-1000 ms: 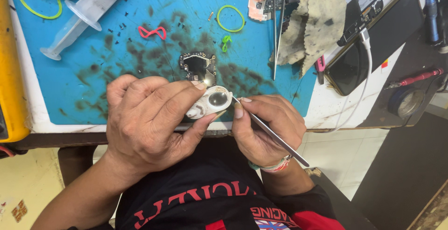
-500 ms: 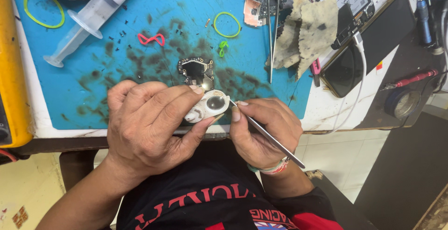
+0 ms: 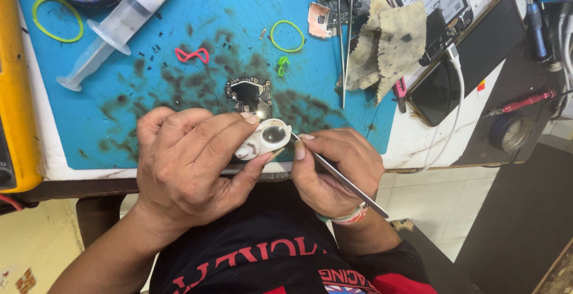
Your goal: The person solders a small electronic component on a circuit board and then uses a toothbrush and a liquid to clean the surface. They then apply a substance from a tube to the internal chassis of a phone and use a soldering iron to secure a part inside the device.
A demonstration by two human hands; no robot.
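My left hand (image 3: 191, 156) grips a small white jar (image 3: 262, 139) tilted on its side, its round opening facing right. My right hand (image 3: 334, 168) holds thin metal tweezers (image 3: 340, 177), their tip touching the jar's rim. Both hands sit at the near edge of a stained blue work mat (image 3: 179, 43). Just beyond the jar lies a small dark circuit board (image 3: 249, 94) on the mat.
A large plastic syringe (image 3: 119, 22), green rubber bands (image 3: 57, 19), a red band (image 3: 192, 54), a second pair of tweezers (image 3: 343, 37), a dirty cloth (image 3: 388, 43) and a black phone (image 3: 465, 61) with a white cable lie on the bench. A yellow device (image 3: 15, 91) stands at left.
The view shifted slightly. My hands stay together at the mat's near edge with the jar and tweezers; the tweezers' tip remains at the jar's mouth.
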